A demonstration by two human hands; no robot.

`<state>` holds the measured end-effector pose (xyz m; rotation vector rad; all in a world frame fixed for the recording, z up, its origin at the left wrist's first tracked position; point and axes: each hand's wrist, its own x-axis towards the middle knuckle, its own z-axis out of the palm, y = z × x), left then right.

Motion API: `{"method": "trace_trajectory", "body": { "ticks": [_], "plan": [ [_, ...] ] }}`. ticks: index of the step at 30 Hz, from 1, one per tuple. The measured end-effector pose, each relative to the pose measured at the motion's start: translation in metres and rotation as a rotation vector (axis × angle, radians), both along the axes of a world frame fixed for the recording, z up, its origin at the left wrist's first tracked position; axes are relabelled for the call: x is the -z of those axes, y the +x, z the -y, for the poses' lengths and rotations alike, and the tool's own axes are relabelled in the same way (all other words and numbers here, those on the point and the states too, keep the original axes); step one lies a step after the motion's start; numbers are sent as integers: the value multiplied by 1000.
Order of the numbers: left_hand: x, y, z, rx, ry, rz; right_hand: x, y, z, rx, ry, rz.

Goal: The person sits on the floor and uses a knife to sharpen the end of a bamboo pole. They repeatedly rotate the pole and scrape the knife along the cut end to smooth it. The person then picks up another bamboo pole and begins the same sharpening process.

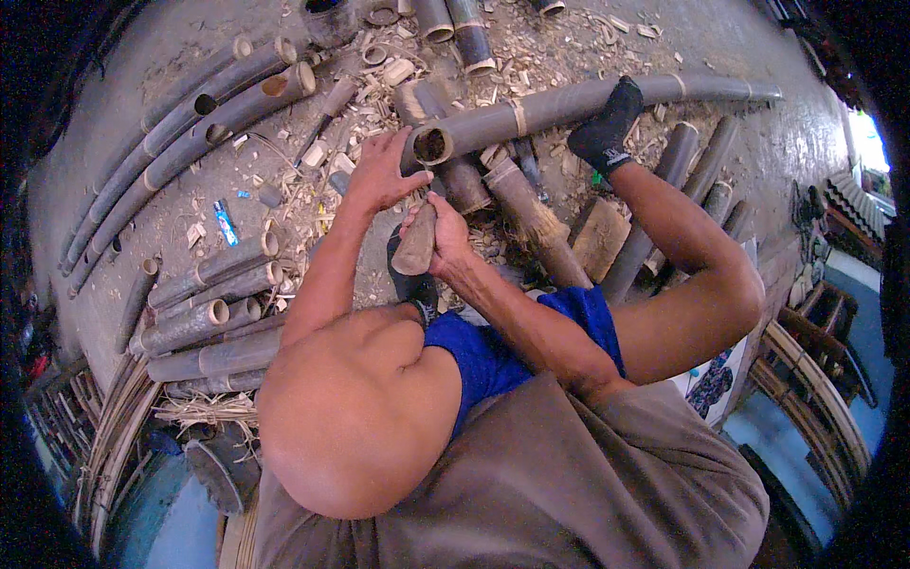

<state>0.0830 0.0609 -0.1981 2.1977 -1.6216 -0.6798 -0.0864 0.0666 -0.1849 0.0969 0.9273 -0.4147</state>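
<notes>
In the head view, the left hand [384, 175] lies with spread fingers against the near open end of a long grey bamboo pole [569, 102], its fingertips touching the rim of the hollow mouth; it presses on the pole rather than closing round it. The pole runs away from that hand to the right and slightly upward, and a foot in a black sock [607, 128] rests on top of it partway along.

Just beside and below the left hand, the right hand [445, 237] is clenched around a short wooden block [417, 242], a stubby brownish piece held upright with its upper end close under the pole's mouth. Whether the block touches the pole cannot be told.

Directly beyond both hands, the concrete floor [142, 204] is strewn with pale wood chips [379, 90] and short cut bamboo rings. Left of the hands lie several long bamboo poles [180, 133] side by side, and nearer, lower left of the hands, a pile of shorter bamboo sections [213, 318] with open ends. Right of the hands, under the person's raised leg, more bamboo lengths [664, 190] lean across a wooden block on the floor. A small blue object [226, 223] lies on the floor left of the left hand.
</notes>
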Motion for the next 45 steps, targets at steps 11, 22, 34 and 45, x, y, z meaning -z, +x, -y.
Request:
{"method": "trace_trajectory", "body": {
  "ticks": [11, 22, 34, 45],
  "plan": [
    [-9, -13, 3, -81, 100, 128, 0, 24, -1, 41, -232, -226],
    [5, -7, 1, 18, -59, 44, 2, -47, 56, -472, -920, -414],
    [28, -2, 3, 66, -255, 49, -35, -39, 142, -2051, -2335, -884],
    [-13, -31, 7, -76, 1, 431, -38, -124, 60, -1677, -2170, -936]
  ]
}}
